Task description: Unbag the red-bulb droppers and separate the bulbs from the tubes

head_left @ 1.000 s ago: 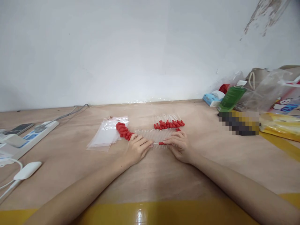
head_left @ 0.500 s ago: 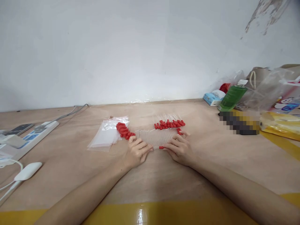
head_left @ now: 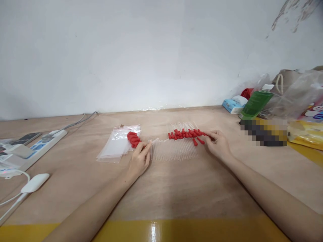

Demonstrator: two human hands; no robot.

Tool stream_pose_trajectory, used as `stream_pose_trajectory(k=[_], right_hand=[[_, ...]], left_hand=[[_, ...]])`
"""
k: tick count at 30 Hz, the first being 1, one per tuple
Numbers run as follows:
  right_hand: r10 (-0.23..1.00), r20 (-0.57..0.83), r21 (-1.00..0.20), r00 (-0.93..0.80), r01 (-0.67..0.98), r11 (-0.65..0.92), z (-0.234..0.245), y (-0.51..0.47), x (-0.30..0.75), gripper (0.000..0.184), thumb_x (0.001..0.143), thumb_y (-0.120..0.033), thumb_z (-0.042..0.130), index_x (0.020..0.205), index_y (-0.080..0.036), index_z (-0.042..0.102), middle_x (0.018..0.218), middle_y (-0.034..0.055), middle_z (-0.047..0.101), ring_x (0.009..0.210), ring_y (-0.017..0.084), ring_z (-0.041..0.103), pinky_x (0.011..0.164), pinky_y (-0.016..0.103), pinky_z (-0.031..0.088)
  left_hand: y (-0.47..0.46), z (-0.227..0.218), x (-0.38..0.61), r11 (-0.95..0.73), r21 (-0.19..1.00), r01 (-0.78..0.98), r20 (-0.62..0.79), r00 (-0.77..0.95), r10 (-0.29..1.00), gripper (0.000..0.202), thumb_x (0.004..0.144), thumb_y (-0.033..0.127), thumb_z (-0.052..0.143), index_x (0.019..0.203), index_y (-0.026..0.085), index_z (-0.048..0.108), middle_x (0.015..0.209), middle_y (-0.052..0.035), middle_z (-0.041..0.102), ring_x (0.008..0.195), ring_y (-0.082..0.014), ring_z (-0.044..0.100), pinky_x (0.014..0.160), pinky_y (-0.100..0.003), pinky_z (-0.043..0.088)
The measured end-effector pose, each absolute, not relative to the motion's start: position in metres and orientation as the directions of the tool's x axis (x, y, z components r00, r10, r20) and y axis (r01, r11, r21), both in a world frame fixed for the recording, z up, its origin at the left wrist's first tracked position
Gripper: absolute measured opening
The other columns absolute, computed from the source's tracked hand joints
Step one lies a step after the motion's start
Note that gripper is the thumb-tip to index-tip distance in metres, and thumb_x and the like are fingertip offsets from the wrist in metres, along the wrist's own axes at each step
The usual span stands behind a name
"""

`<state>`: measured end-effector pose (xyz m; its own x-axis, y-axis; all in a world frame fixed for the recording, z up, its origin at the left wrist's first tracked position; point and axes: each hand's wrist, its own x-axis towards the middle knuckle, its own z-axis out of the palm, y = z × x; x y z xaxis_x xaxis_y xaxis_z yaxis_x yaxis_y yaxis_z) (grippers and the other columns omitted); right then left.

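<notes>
Thin clear glass tubes (head_left: pixel 175 150) lie side by side in a row on the table. Behind them is a row of similar tubes with red rubber bulbs (head_left: pixel 183 133) on their near ends. My left hand (head_left: pixel 139 158) pinches a single glass tube (head_left: pixel 154 140), its tip pointing right. At the right end of the back row, my right hand (head_left: pixel 218 144) is closed on a red rubber bulb (head_left: pixel 205 134); whether a tube is in it is hard to see. Two loose red bulbs (head_left: pixel 200 140) lie beside that hand. A red bulb pile (head_left: pixel 133 138) sits beyond my left hand.
Clear zip bags (head_left: pixel 111 148) lie under and left of the red pile. A power strip (head_left: pixel 40 146) with plugs and cables is at far left. On the right stand a green bottle (head_left: pixel 256 103), a tissue pack (head_left: pixel 233 105) and plastic bags (head_left: pixel 300 97).
My hands were together at the front over a tube with a red bulb. The right has moved back and right to the bulbed row; the left has shifted left and now holds a bare tube.
</notes>
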<state>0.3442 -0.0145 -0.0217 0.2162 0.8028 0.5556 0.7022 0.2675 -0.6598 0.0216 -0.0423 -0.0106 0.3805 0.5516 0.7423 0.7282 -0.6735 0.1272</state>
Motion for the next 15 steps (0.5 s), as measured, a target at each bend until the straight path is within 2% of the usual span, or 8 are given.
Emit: stream_pose_trajectory(k=[2,5,10,12,15], right_hand=[[0.854,0.435,-0.748,0.286,0.643,0.166,-0.024,-0.011,0.352,0.028,0.070,-0.030,0.053,0.089,-0.013,0.064,0.072,0.0042,0.056,0.058,0.012,0.051,0.054,0.026,0.042],[0.897,0.323,-0.820,0.303,0.563,0.105,-0.025,-0.011,0.358,0.026,0.064,-0.034,0.059,0.080,-0.014,0.060,0.065,0.0022,0.057,0.053,0.010,0.048,0.050,0.023,0.040],[0.938,0.256,-0.766,0.236,0.642,0.047,-0.026,-0.011,0.356,0.024,0.065,-0.039,0.058,0.073,-0.017,0.063,0.056,0.0005,0.058,0.048,0.010,0.046,0.045,0.021,0.034],[0.941,0.251,-0.744,0.227,0.667,0.038,-0.026,-0.011,0.353,0.024,0.066,-0.039,0.057,0.074,-0.017,0.064,0.058,0.0004,0.059,0.049,0.010,0.048,0.047,0.021,0.035],[0.939,0.249,-0.726,0.238,0.688,0.018,-0.026,-0.010,0.352,0.024,0.067,-0.040,0.056,0.075,-0.018,0.065,0.060,0.0006,0.062,0.051,0.011,0.051,0.049,0.022,0.036]], left_hand=[[-0.041,-0.010,0.021,-0.660,0.112,0.743,0.763,0.362,0.536,0.032,0.084,0.009,0.039,0.113,0.016,0.053,0.086,-0.0053,0.051,0.076,-0.0117,0.053,0.067,-0.022,0.047],[-0.040,-0.010,0.018,-0.653,0.045,0.756,0.773,0.388,0.501,0.028,0.084,0.010,0.041,0.107,0.018,0.055,0.082,-0.0042,0.055,0.075,-0.0119,0.056,0.067,-0.022,0.048],[-0.039,-0.013,0.016,-0.637,-0.064,0.768,0.735,0.468,0.491,0.022,0.084,0.010,0.043,0.099,0.018,0.058,0.081,-0.0035,0.060,0.075,-0.0127,0.059,0.069,-0.022,0.048],[-0.039,-0.014,0.016,-0.643,-0.053,0.764,0.720,0.475,0.505,0.021,0.083,0.011,0.043,0.094,0.018,0.059,0.080,-0.0036,0.060,0.074,-0.0126,0.059,0.068,-0.022,0.049],[-0.041,-0.015,0.018,-0.665,0.028,0.746,0.702,0.458,0.545,0.017,0.083,0.013,0.044,0.088,0.017,0.060,0.086,-0.0054,0.058,0.076,-0.0126,0.058,0.067,-0.022,0.049]])
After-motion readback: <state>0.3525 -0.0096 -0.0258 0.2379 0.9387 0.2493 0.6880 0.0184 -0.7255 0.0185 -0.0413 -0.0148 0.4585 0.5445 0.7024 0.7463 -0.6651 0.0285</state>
